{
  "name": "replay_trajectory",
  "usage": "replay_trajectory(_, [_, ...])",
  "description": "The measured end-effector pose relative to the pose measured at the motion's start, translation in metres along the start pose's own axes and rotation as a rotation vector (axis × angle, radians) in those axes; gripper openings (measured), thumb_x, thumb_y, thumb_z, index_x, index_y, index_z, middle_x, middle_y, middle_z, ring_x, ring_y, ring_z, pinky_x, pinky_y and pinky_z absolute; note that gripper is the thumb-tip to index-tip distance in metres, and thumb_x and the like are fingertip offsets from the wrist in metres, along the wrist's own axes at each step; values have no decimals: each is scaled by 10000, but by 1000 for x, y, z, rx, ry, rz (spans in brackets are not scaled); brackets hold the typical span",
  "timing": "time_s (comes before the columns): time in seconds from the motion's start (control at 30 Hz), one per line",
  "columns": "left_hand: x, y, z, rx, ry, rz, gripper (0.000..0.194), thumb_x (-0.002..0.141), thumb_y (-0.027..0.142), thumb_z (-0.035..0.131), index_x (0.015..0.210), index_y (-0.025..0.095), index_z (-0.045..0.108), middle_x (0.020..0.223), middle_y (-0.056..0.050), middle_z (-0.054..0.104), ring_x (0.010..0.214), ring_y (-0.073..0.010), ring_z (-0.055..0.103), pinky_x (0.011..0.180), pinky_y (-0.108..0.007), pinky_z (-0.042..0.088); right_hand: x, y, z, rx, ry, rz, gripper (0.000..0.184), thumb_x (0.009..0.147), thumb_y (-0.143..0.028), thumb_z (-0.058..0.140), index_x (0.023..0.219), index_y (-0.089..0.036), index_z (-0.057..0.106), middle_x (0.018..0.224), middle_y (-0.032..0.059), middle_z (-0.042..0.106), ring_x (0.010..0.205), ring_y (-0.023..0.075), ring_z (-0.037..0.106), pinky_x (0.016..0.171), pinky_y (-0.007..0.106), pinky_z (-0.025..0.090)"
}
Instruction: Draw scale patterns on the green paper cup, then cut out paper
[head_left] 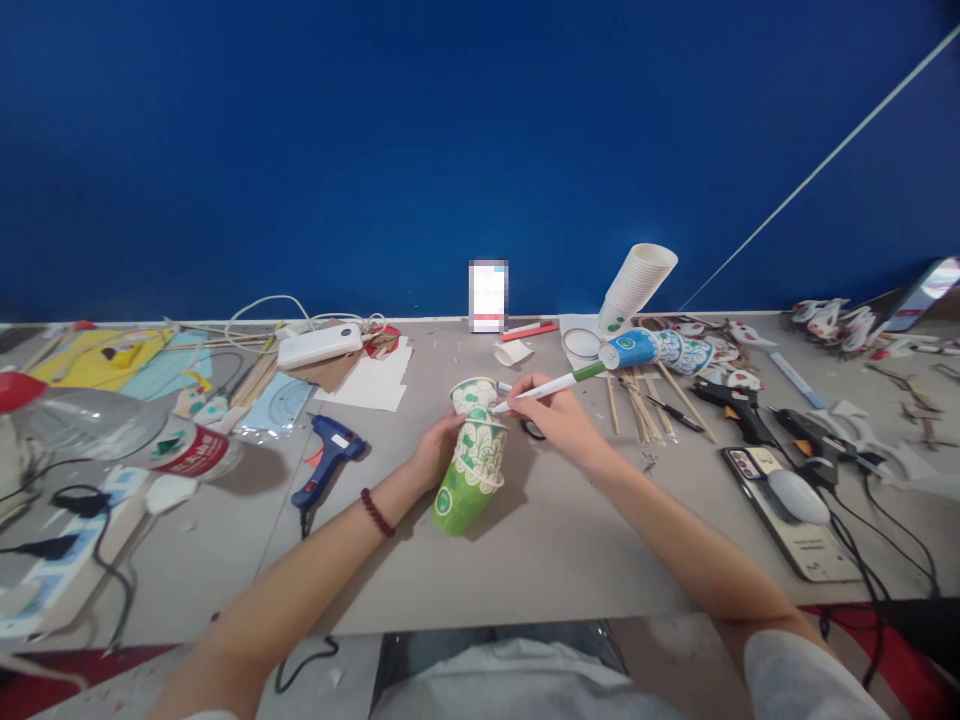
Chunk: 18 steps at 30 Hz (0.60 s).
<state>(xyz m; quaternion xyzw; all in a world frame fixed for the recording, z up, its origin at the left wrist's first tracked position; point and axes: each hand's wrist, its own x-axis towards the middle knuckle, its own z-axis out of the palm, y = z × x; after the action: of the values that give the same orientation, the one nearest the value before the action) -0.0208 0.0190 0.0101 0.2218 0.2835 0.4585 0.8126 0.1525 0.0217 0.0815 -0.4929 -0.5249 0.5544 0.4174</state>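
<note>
Several green-and-white paper cups (480,452), joined end to end in a tilted column, are held over the table in front of me. My left hand (436,450) is closed round the column's left side, its fingers partly hidden behind the cups. A white marker with a green end (556,384) is gripped in my right hand (541,408), its tip at the upper part of the cups. Whether the tip touches the paper I cannot tell. Dark finger loops, perhaps of scissors (532,430), lie beneath my right hand.
A blue glue gun (328,458) and a plastic bottle (150,425) lie left, near a power strip (82,560). To the right are a leaning cup stack (637,288), blue cups (634,348), wooden sticks (643,405), black glue guns (733,405) and a phone (791,530) under a mouse (799,497).
</note>
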Motion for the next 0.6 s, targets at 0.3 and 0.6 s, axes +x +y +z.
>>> replay_trajectory(0.3, [-2,-3,-3,117,25,52,473,733,240,648,1187,208,521,982,-65,685,817,-231,658,742,-361,503,-1,-1,0,-45,27,-78,91,722,-284,599,713,-216,538,673,-12,616,668,153,601,597,255,441])
replay_trajectory(0.6, [-7,-1,2,180,46,41,483,755,274,650,1212,180,527,959,-85,694,791,-219,660,745,-342,506,-8,0,3,-132,-17,-109,95,747,-306,574,740,-218,540,721,-4,629,557,118,524,519,251,407])
